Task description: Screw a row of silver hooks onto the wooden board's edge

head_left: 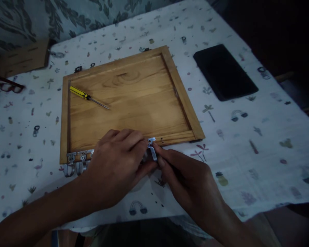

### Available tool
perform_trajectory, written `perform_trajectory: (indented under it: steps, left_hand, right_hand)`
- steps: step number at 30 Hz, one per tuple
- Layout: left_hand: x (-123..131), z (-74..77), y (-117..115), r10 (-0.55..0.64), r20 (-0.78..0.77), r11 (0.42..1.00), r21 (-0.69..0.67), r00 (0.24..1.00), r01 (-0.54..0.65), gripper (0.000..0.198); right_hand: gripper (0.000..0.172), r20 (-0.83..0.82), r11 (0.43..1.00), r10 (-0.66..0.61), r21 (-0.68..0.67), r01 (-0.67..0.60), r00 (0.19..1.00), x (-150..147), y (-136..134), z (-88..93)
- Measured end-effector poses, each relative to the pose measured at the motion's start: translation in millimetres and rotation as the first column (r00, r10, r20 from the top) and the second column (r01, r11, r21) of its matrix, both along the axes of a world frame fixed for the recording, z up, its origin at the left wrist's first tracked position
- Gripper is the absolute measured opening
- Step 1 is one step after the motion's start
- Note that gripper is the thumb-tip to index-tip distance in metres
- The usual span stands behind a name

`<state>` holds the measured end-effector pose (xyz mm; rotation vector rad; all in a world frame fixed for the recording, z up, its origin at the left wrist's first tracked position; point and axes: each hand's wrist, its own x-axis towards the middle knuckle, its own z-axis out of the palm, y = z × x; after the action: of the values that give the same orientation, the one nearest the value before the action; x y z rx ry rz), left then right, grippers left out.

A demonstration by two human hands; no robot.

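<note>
A wooden panel (128, 92) with a raised frame lies flat on a patterned cloth. Metal hooks (76, 164) hang along its near edge at the left. My left hand (115, 164) rests curled over the near edge, fingers bent and pressed toward a small silver metal hook (152, 149). My right hand (187, 181) pinches that hook from the right with thumb and fingertips, holding it against the frame's near rail. A yellow-handled screwdriver (86, 97) lies on the panel at its far left, apart from both hands.
A black phone or tablet (224, 72) lies face up to the right of the panel. Red glasses (6, 85) sit at the far left edge. A brown wooden piece (25, 56) rests at the back left. The table's edge runs close on the right.
</note>
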<state>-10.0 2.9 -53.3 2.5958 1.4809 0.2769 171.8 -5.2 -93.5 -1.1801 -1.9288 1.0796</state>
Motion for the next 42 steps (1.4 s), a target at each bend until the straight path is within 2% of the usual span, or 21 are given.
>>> perform_trajectory:
  steps: [12, 21, 26, 35, 38, 42]
  left_hand:
    - [2.2, -4.4, -1.6, 0.059, 0.047, 0.998, 0.012, 0.997, -0.06, 0.031]
    - [2.1, -4.9, -3.3, 0.059, 0.045, 0.998, 0.019, 0.997, -0.06, 0.033]
    - [1.7, -1.6, -1.1, 0.038, 0.026, 0.999, 0.003, 0.999, -0.038, 0.028]
    - [2.5, -1.3, 1.5, 0.028, 0.021, 1.0, -0.015, 0.999, -0.028, 0.028]
    - [2.7, -1.0, 0.8, 0.041, 0.006, 0.999, -0.032, 0.999, -0.04, 0.027]
    - [3.1, -1.1, 1.1, 0.034, 0.017, 0.999, -0.021, 0.999, -0.034, 0.022]
  right_hand:
    - [0.022, 0.013, 1.0, -0.015, 0.017, 0.015, 1.0, -1.8, 1.5, 3.9]
    - [0.023, 0.008, 0.999, -0.021, 0.029, 0.021, 1.0, -2.4, -0.1, 1.0]
    - [0.024, 0.021, 0.999, -0.028, 0.03, 0.027, 0.999, -2.4, 0.3, 1.3]
    - [0.031, 0.002, 0.999, -0.05, -0.017, 0.05, 0.999, 0.7, -2.7, 1.7]
    - [0.028, 0.003, 0.997, -0.072, 0.002, 0.072, 0.997, 0.2, -4.0, 2.6]
    - [0.024, 0.003, 0.999, -0.037, 0.039, 0.037, 0.999, -1.5, -3.8, 2.5]
